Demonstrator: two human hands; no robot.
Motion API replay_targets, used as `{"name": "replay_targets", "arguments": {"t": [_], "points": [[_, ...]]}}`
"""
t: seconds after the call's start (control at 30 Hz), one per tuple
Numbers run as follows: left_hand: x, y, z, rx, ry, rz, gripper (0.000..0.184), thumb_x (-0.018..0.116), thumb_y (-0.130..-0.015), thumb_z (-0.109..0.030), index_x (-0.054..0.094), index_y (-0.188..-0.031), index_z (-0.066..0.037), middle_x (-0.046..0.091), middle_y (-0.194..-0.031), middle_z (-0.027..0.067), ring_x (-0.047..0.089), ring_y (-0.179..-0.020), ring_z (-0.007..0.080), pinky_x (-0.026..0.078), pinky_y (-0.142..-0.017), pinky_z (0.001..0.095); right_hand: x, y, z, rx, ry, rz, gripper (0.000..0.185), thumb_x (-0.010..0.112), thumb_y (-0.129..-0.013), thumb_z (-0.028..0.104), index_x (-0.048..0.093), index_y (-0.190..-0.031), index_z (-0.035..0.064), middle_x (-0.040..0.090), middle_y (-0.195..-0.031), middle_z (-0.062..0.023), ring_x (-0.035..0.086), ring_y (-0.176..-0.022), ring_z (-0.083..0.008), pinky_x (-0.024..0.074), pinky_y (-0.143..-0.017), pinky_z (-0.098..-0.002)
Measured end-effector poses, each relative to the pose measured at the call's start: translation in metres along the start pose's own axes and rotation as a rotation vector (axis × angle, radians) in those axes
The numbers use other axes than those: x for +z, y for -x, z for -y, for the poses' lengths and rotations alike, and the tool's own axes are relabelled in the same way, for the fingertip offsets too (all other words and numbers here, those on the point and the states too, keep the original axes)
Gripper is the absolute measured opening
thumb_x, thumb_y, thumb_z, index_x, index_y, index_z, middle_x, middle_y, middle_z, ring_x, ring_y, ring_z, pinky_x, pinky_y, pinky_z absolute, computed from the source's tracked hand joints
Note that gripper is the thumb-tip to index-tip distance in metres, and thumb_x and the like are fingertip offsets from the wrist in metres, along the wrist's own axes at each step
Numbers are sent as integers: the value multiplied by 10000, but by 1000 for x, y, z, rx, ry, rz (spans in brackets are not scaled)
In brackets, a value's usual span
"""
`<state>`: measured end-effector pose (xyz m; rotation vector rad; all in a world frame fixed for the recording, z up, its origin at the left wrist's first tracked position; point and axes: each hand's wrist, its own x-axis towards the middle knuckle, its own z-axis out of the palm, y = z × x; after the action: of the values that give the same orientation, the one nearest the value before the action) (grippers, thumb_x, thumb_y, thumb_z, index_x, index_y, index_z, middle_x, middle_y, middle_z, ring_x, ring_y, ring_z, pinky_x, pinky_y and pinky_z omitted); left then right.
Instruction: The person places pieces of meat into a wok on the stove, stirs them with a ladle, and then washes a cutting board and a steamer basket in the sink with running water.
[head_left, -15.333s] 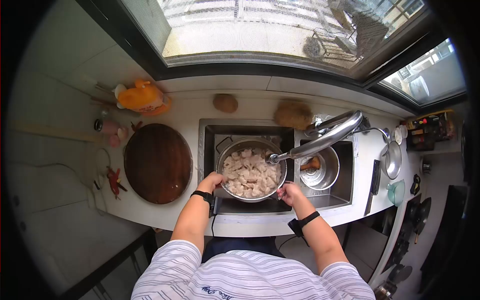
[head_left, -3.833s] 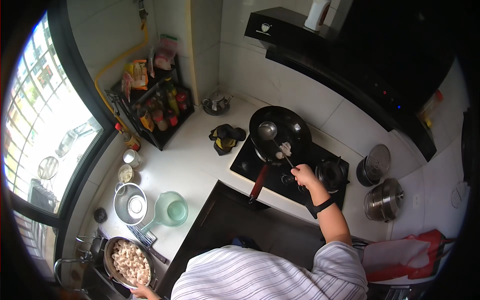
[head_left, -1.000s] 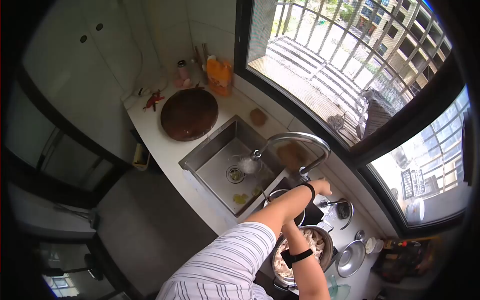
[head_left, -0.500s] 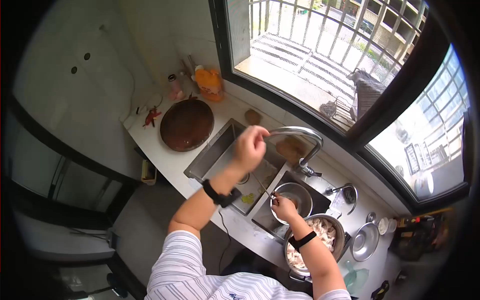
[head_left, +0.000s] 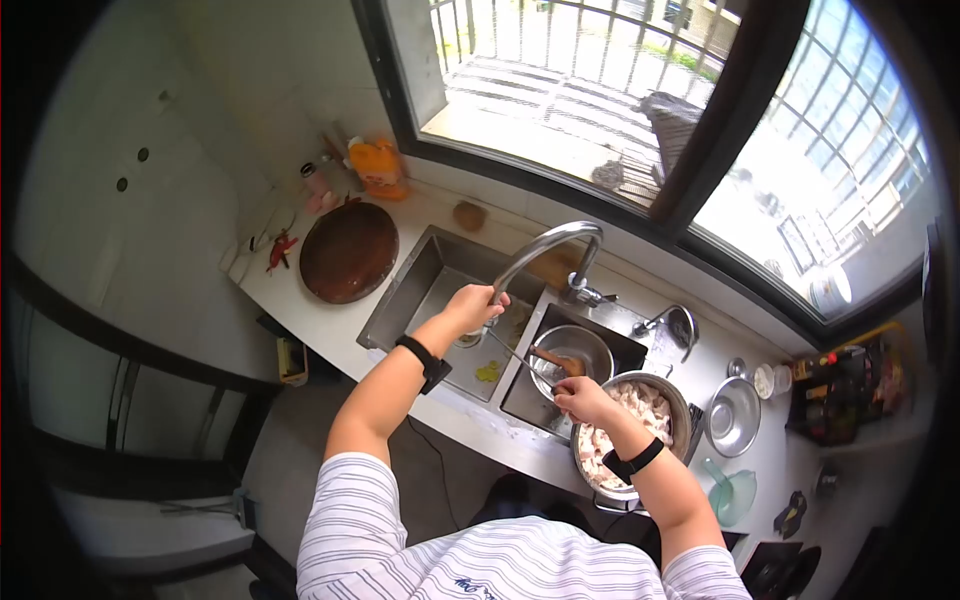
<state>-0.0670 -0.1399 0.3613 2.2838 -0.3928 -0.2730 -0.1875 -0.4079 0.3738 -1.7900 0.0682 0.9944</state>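
My left hand (head_left: pixel 478 306) is closed round the end of the curved metal faucet (head_left: pixel 552 236), above the left sink basin (head_left: pixel 412 300). My right hand (head_left: pixel 584 398) grips a long-handled metal ladle (head_left: pixel 520 357). Its thin shaft slants up and left over the divider towards the faucet's outlet; the bowl end is too small to make out. Below my right forearm stands a large pot (head_left: pixel 684 408) of pale meat pieces (head_left: pixel 594 448). A smaller steel pot (head_left: pixel 604 350) with a brown wooden-looking item (head_left: pixel 560 361) inside sits in the right basin.
A round dark chopping board (head_left: pixel 348 252), red peppers (head_left: pixel 281 250) and an orange jug (head_left: pixel 378 170) are at the left. To the right are a steel colander (head_left: pixel 733 418), a green ladle-like scoop (head_left: pixel 735 497) and a bottle rack (head_left: pixel 850 385). A small curved tap (head_left: pixel 680 318) stands behind.
My left hand has come down from beside the faucet's curve onto its end. My right hand still holds the ladle. Seconds earlier, that ladle was over the wok; the view has since turned to the sink.
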Motion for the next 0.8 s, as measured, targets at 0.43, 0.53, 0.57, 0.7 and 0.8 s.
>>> {"name": "replay_targets", "arguments": {"t": [0.43, 0.53, 0.57, 0.7, 0.8], "points": [[85, 31, -33, 33, -63, -193, 146, 665, -757, -178, 663, -878, -96, 650, -736, 106, 636, -687, 230, 485, -638, 321, -15, 163, -62, -47, 1089, -842, 313, 600, -711, 72, 481, -1000, 77, 539, -875, -103, 610, -693, -282, 494, -573, -378], [102, 36, -60, 34, -68, -117, 142, 645, -766, -194, 664, -881, -112, 650, -770, 111, 635, -727, 251, 484, -664, 334, -19, 194, -106, -41, 1043, -1018, 333, 597, -716, 91, 488, -1030, 117, 533, -843, -85, 598, -662, -270, 479, -550, -384], [114, 32, -61, 28, -90, -85, 144, 642, -768, -197, 664, -882, -112, 651, -783, 114, 636, -747, 256, 485, -674, 338, -18, 212, -113, -82, 947, -1081, 328, 578, -723, 79, 487, -1035, 127, 536, -836, -88, 594, -668, -288, 475, -560, -408], [145, 25, -114, 158, 26, -51, 181, 579, -807, -251, 670, -870, -108, 654, -846, 105, 633, -780, 263, 487, -698, 343, 1, 310, -137, -77, 421, -1193, 393, 543, -705, 43, 520, -1086, 134, 584, -989, -110, 591, -864, -315, 494, -700, -399], [165, 7, -124, 310, -35, -80, 130, 586, -807, -163, 640, -833, -48, 643, -774, 101, 612, -702, 216, 470, -660, 318, 12, 368, -148, 31, 327, -1355, 341, 544, -752, 84, 503, -1085, 147, 584, -995, -101, 596, -836, -330, 496, -676, -423]]}}
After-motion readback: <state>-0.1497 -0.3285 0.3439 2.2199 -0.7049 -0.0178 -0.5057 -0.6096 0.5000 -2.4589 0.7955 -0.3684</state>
